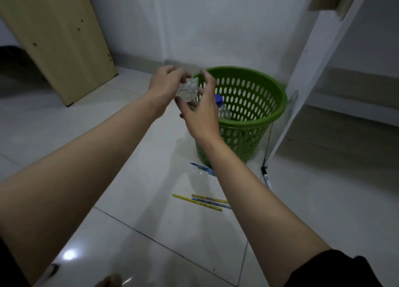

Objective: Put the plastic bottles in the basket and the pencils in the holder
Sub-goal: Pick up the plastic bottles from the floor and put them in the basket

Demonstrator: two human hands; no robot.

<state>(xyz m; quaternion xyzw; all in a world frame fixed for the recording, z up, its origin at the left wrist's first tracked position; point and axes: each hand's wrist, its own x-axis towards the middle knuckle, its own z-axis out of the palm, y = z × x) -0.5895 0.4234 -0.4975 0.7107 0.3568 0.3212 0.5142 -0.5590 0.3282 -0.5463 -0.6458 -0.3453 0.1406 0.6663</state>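
Note:
A green perforated basket point(259, 92) stands on the white tiled floor by the wall. Inside it lies a clear plastic bottle with a blue cap point(222, 109). My left hand point(166, 85) grips a second clear plastic bottle point(187, 90) just left of the basket's rim, its bottom facing me. Beside that bottle my right hand point(200, 111) spreads its fingers and touches it from the right. Three pencils point(203, 200) lie on the floor in front of the basket, and a blue pencil point(203, 169) lies at its base. No pencil holder is in view.
A black-and-white marker point(266, 177) lies on the floor right of the basket. A wooden board point(62, 38) leans at the left. A white slanted frame point(313, 70) rises at the right, close to the basket.

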